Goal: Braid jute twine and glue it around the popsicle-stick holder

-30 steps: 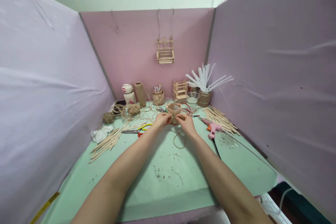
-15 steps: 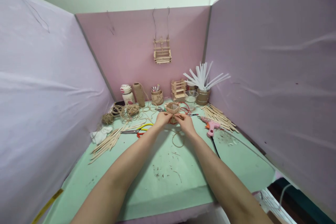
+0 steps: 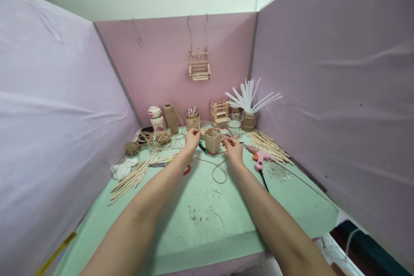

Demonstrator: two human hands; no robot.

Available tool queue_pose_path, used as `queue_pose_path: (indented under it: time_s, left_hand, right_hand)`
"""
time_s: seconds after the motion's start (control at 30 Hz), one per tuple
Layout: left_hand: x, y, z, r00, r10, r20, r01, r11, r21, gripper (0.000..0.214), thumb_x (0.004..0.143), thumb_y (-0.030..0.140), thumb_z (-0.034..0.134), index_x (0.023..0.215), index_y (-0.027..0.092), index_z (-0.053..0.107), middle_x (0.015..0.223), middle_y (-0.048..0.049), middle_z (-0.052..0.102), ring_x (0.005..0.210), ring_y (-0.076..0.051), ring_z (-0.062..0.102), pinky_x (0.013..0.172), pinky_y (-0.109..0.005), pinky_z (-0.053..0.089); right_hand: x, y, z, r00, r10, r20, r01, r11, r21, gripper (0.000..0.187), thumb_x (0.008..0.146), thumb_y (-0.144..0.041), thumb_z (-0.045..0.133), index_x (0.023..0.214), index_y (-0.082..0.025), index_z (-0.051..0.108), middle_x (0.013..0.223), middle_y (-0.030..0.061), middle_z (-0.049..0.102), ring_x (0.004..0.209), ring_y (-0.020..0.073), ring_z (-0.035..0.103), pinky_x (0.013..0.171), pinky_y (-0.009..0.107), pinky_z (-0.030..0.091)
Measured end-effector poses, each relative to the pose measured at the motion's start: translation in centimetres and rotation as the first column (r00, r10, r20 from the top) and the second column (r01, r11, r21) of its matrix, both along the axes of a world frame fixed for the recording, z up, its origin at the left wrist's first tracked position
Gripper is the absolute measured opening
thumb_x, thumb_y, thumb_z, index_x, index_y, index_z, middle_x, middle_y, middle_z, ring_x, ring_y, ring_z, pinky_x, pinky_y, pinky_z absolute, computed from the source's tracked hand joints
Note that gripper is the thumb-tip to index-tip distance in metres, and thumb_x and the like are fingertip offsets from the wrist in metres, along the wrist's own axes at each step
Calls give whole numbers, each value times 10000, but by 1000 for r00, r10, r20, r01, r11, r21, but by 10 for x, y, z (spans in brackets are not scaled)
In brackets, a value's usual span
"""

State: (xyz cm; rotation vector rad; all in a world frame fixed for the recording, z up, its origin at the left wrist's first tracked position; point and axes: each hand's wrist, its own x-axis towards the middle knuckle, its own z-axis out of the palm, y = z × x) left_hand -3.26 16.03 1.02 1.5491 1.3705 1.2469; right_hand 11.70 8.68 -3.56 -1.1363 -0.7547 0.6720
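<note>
A small tan cup with upright flat panels (image 3: 212,141) stands on the green tabletop between my hands. My left hand (image 3: 193,139) is closed in a pinch just left of its rim, apart from it. On the other side, my right hand (image 3: 233,151) pinches close to the cup's right wall. A thin twine (image 3: 207,122) arcs behind the cup's rim and seems to run between my fingertips. Loose twine (image 3: 220,175) lies in a loop in front of the cup. Green-handled cutters (image 3: 202,146) lie beside the cup, and scissors (image 3: 158,164) are partly hidden by my left forearm.
A pink glue gun (image 3: 261,157) and wooden sticks (image 3: 271,146) lie to the right, more sticks (image 3: 132,181) to the left. Tangled twine (image 3: 158,139), a jar (image 3: 157,118), a twine spool (image 3: 171,118), a clear plastic cup (image 3: 234,124) and a pot of white strips (image 3: 249,120) line the back.
My hands have parted from in front of the cup, one to each side, uncovering its front. The twine now arcs behind the rim. The view has tilted slightly upward.
</note>
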Motion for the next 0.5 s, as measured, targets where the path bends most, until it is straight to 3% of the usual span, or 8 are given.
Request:
queue_pose_path:
  time_s: [0.1, 0.23, 0.33, 0.4, 0.47, 0.5]
  left_hand:
    - [3, -1, 13, 988, -20, 152, -1, 991, 137, 63, 702, 209, 535, 742, 164, 554, 722, -11, 617, 708, -127, 560, 686, -241, 417]
    - [5, -23, 31, 909, -114, 401, 52, 985, 163, 49, 682, 219, 547, 701, 177, 532, 828, -5, 627, 788, -124, 560, 667, -222, 405]
    - [4, -49, 45, 762, -256, 595, 198, 967, 162, 51, 680, 211, 538, 677, 174, 503, 1046, -21, 637, 1007, -144, 559, 780, -234, 416]
    - [3, -63, 51, 656, -359, 664, 341, 926, 163, 74, 676, 221, 557, 702, 172, 508, 1103, -38, 630, 1080, -171, 550, 845, -273, 419]
    - [1, -69, 53, 623, -394, 675, 408, 901, 150, 109, 665, 227, 584, 717, 169, 508, 1096, -59, 631, 1069, -186, 560, 851, -294, 429]
    - [-1, -68, 53, 641, -391, 660, 408, 903, 138, 124, 664, 233, 592, 720, 168, 503, 1086, -63, 628, 1039, -184, 571, 828, -293, 439]
  right_hand:
    - [3, 1, 2, 983, -18, -183, 31, 997, 69, 242, 651, -381, 654, 768, -176, 602, 787, 37, 675, 754, 175, 621, 670, 286, 485]
    - [6, -2, 4, 884, 130, -449, -79, 988, 131, 209, 653, -285, 678, 752, -201, 514, 692, -23, 636, 623, 113, 596, 604, 248, 498]
    - [5, -2, 2, 828, 212, -519, -187, 977, 102, 214, 638, -207, 695, 708, -193, 494, 559, -60, 550, 481, 58, 490, 459, 165, 414]
    - [5, -1, -2, 814, 212, -540, -210, 975, 67, 238, 626, -186, 708, 673, -188, 474, 508, -74, 497, 427, 38, 415, 377, 135, 316]
    - [6, 0, -4, 818, 177, -548, -186, 982, 41, 264, 616, -180, 722, 653, -187, 460, 486, -83, 469, 403, 28, 372, 337, 129, 254]
    - [8, 0, -5, 822, 157, -547, -166, 986, 33, 272, 610, -176, 729, 649, -186, 459, 478, -88, 456, 399, 26, 364, 327, 127, 241]
